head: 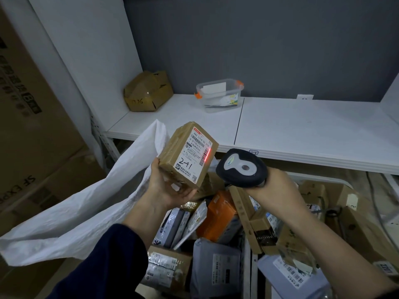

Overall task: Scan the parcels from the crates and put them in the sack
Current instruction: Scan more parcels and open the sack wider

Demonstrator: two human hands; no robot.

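Dark sleeve (112,262) of the left arm sits closest, bottom of view. Left hand (168,186) holds up a brown parcel (187,156), palm under it, fingers curled round its lower edge, label face tilted toward the scanner (241,167). Right hand (274,186) is wrapped round the scanner handle, head aimed at the parcel, just beside it but not touching. A red scan line falls on the barcode label (200,156), so the step in hand looks like the scan itself; this parcel is not in the sack yet. White sack (86,212) lies slack just left of and behind the parcel, mouth toward it; what is inside cannot be seen. Crates (251,277) below both hands are heaped with parcels: an orange parcel (218,214), a grey mailer (213,262), several cartons. So most of the job looks left. Further out, a white shelf (302,130) carries a crumpled cardboard box (149,91) and a clear plastic container (220,93). Big cartons (32,126) stand at far left behind the sack. Nothing blocks the short path to the sack, though its mouth sags and may need opening.
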